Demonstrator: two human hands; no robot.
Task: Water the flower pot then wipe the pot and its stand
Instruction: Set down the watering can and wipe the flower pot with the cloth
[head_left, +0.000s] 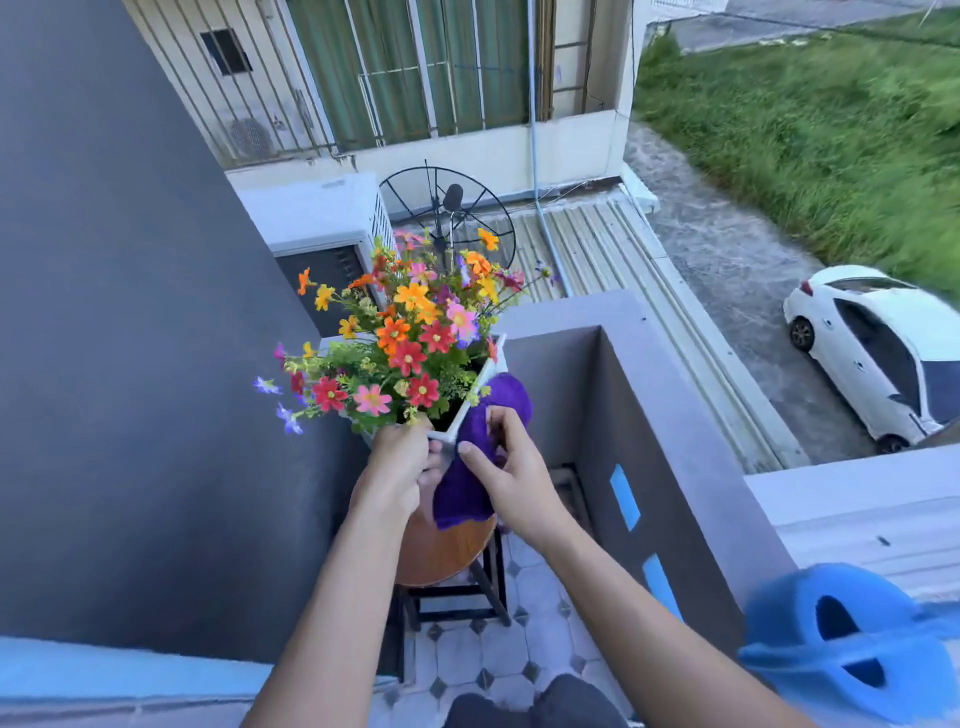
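A white square flower pot (480, 384) full of red, orange, pink and yellow flowers (410, 338) stands on a round wooden stool (441, 553) with black legs. My left hand (397, 465) grips the pot's near corner. My right hand (511, 473) presses a purple cloth (467, 488) against the pot's right side; the cloth drapes from the rim down to the stool top. The pot's lower part is hidden behind my hands and the cloth. A blue watering can (852, 644) rests on the ledge at the lower right.
A dark grey wall (130, 364) stands close on the left and a grey parapet (670, 415) on the right, leaving a narrow tiled balcony floor (493, 660). Beyond are an air-conditioner unit (322, 218), a satellite dish (449, 208) and a white car (878, 353) below.
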